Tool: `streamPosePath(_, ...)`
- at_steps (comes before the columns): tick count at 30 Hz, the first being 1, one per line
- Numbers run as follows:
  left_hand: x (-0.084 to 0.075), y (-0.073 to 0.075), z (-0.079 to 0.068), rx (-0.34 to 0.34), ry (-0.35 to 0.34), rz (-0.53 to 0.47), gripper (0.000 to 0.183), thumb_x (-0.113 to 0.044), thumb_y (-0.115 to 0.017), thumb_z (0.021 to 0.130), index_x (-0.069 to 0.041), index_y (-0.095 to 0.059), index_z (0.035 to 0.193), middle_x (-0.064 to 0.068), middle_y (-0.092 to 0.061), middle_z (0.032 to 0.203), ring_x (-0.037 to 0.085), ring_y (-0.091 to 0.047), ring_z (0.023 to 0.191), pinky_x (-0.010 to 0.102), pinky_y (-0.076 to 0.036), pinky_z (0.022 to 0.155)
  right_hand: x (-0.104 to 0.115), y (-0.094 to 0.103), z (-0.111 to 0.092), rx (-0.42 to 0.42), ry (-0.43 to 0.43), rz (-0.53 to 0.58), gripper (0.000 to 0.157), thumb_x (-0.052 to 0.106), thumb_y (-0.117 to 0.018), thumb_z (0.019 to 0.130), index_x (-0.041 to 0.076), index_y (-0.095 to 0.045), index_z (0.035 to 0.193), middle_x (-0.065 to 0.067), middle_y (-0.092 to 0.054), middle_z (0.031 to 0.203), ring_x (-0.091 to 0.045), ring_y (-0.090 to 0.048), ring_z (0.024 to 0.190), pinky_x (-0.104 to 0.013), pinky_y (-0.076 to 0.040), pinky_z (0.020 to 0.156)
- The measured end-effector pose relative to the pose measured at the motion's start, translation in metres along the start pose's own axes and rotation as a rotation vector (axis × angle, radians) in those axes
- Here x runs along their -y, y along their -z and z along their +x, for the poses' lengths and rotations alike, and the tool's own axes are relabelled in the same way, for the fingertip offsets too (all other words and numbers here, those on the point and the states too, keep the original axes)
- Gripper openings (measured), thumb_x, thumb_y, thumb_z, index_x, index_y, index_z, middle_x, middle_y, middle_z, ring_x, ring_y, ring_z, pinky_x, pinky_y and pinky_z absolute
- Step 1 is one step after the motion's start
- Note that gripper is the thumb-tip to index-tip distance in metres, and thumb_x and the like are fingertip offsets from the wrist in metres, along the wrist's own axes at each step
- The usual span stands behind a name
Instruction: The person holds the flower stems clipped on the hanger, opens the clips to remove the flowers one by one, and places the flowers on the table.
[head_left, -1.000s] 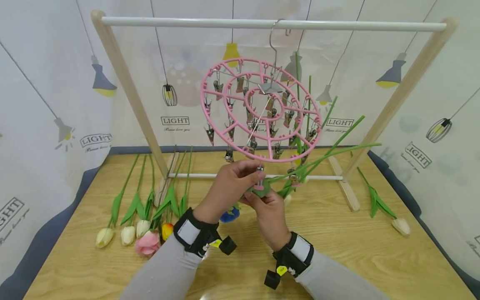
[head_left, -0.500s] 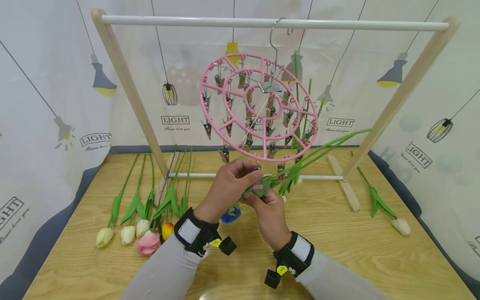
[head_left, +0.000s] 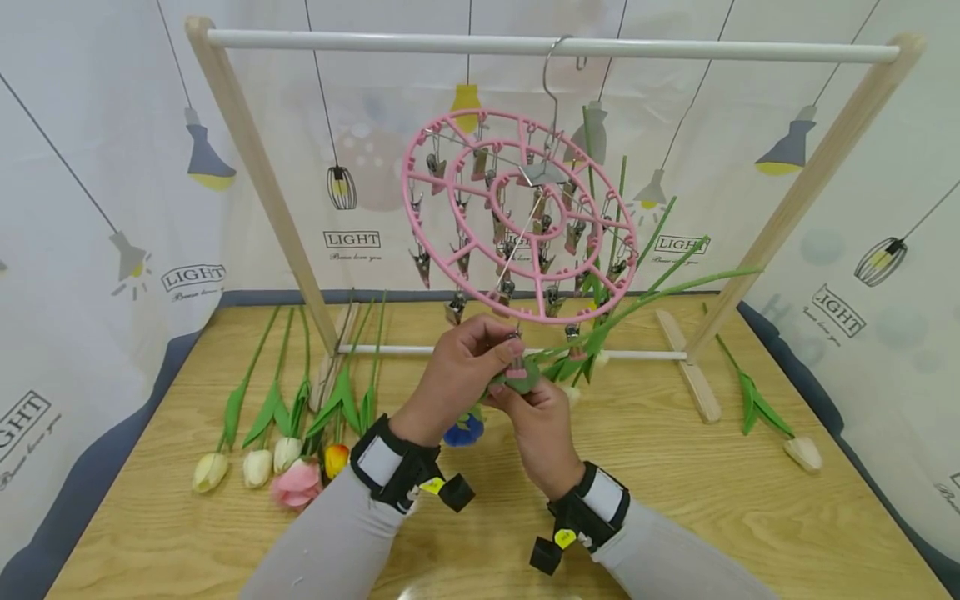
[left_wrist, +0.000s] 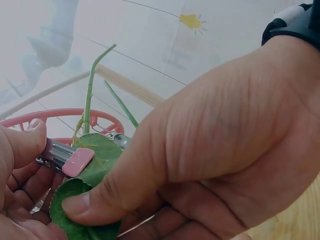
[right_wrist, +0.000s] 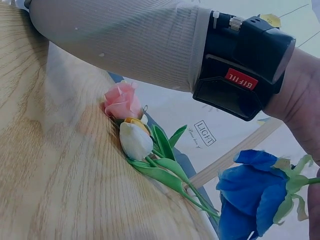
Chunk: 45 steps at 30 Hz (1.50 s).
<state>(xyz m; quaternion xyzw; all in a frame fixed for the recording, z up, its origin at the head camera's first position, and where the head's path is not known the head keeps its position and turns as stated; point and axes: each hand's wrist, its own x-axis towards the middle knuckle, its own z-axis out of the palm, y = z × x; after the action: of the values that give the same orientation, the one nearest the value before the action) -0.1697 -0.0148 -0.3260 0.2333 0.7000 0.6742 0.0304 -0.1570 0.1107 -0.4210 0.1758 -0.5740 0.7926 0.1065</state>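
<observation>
In the head view my left hand (head_left: 457, 375) pinches a metal clip (head_left: 516, 363) with pink tips, hanging at the near rim of a tilted round pink clip hanger (head_left: 540, 320). Just below, my right hand (head_left: 542, 429) pinches a green leaf (left_wrist: 102, 150) of an artificial blue flower (head_left: 463, 430) between thumb and fingers. The clip's pink tip lies against the leaf in the left wrist view; whether it bites the stem is hidden. The blue bloom (right_wrist: 255, 195) hangs head down beneath the hands. Green stems reach out to the right.
A rack with a white bar (head_left: 712, 50) and wooden legs carries the hanger. Several flowers, including a pink rose (head_left: 297, 485) and an orange tulip (head_left: 336, 460), lie at the left of the wooden table (head_left: 675, 533). A white tulip (head_left: 802, 454) lies at right.
The hanger has swayed slightly and the green stems at the right have shifted. Both hands keep nearly the same place and hold on the clip and leaf.
</observation>
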Motion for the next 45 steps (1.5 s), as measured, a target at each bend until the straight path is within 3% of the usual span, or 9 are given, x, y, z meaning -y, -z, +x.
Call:
streamPosePath(7, -0.001, 0.0, 0.0, -0.008, -0.012, -0.016, 0.022, -0.023, -0.057, 0.093, -0.006, -0.062, 0.105, 0.011, -0.064, 0.103, 0.024, -0.059, 0.086, 0.033, -0.049, 0.067, 0.001, 0.001, -0.001, 0.024, -0.012, -0.002, 0.024, 0.01, -0.057, 0.092, -0.003, -0.061, 0.111, -0.009, -0.063, 0.108, -0.037, -0.057, 0.101, -0.044, -0.054, 0.085)
streamPosePath(13, -0.003, 0.001, 0.0, -0.012, -0.035, -0.021, 0.021, -0.021, -0.056, 0.093, -0.004, -0.06, 0.104, 0.013, -0.061, 0.11, 0.021, -0.058, 0.093, 0.037, -0.052, 0.079, 0.001, 0.002, -0.002, 0.021, -0.015, -0.033, 0.021, 0.01, -0.057, 0.092, -0.003, -0.06, 0.108, -0.01, -0.061, 0.108, -0.036, -0.056, 0.102, -0.044, -0.054, 0.086)
streamPosePath(22, -0.005, 0.001, 0.0, -0.042, -0.045, -0.036, 0.019, -0.016, -0.057, 0.093, -0.001, -0.059, 0.104, 0.01, -0.062, 0.105, 0.02, -0.058, 0.097, 0.035, -0.049, 0.084, 0.003, 0.009, -0.008, 0.01, 0.0, -0.076, 0.024, 0.004, -0.057, 0.09, -0.012, -0.057, 0.107, -0.011, -0.064, 0.103, -0.036, -0.058, 0.098, -0.042, -0.054, 0.085)
streamPosePath(27, -0.005, 0.001, 0.0, -0.036, -0.04, -0.025, 0.019, -0.017, -0.058, 0.093, -0.002, -0.059, 0.104, 0.008, -0.062, 0.1, 0.021, -0.059, 0.093, 0.04, -0.049, 0.089, 0.007, 0.014, -0.011, 0.029, 0.029, -0.124, 0.016, 0.003, -0.058, 0.089, -0.007, -0.062, 0.101, -0.006, -0.067, 0.1, -0.035, -0.059, 0.097, -0.042, -0.054, 0.084)
streamPosePath(33, -0.004, 0.002, -0.001, -0.046, -0.015, -0.051, 0.021, -0.022, -0.061, 0.091, -0.005, -0.061, 0.104, 0.008, -0.064, 0.096, 0.024, -0.06, 0.093, 0.04, -0.049, 0.089, 0.011, 0.018, -0.014, 0.064, 0.074, -0.148, 0.015, 0.0, -0.058, 0.088, -0.006, -0.063, 0.101, -0.017, -0.066, 0.1, -0.036, -0.06, 0.094, -0.042, -0.055, 0.083)
streamPosePath(40, 0.014, 0.003, 0.005, -0.057, -0.019, -0.094, 0.024, -0.027, -0.065, 0.088, -0.009, -0.064, 0.103, 0.01, -0.066, 0.097, 0.027, -0.062, 0.092, 0.039, -0.05, 0.091, 0.014, 0.019, -0.013, 0.082, 0.132, -0.18, 0.018, -0.006, -0.049, 0.091, -0.009, -0.061, 0.105, -0.025, -0.064, 0.098, -0.038, -0.06, 0.091, -0.041, -0.055, 0.077)
streamPosePath(45, 0.021, 0.002, 0.008, -0.045, -0.054, -0.131, 0.029, -0.03, -0.067, 0.086, -0.007, -0.063, 0.103, 0.012, -0.065, 0.094, 0.028, -0.062, 0.089, 0.039, -0.052, 0.089, 0.02, 0.024, -0.016, 0.086, 0.148, -0.266, 0.02, 0.001, -0.05, 0.093, -0.006, -0.062, 0.108, -0.023, -0.066, 0.094, -0.032, -0.062, 0.088, -0.04, -0.056, 0.073)
